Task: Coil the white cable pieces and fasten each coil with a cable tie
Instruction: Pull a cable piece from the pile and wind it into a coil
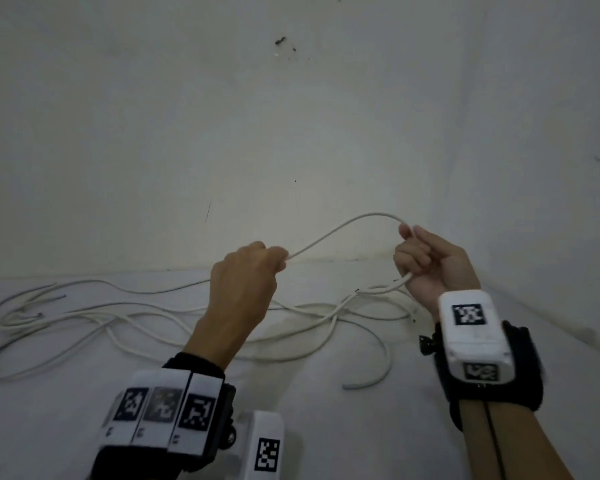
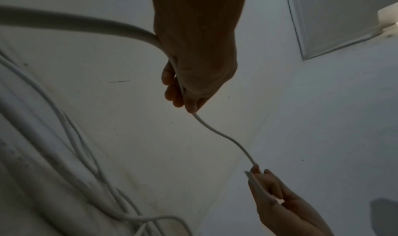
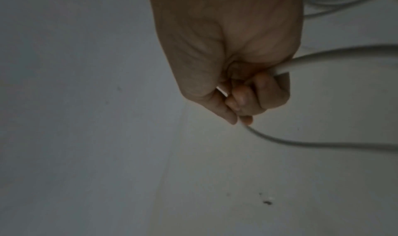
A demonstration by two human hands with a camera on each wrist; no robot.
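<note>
Both hands curled round one white cable, the left hand pinching where the right hand could draw limp, light slack from the cable pieces below each grip.

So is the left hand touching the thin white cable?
Touching. The head view shows the left hand closed around the thin white cable; the left wrist view shows its fingers curled round it.
</note>
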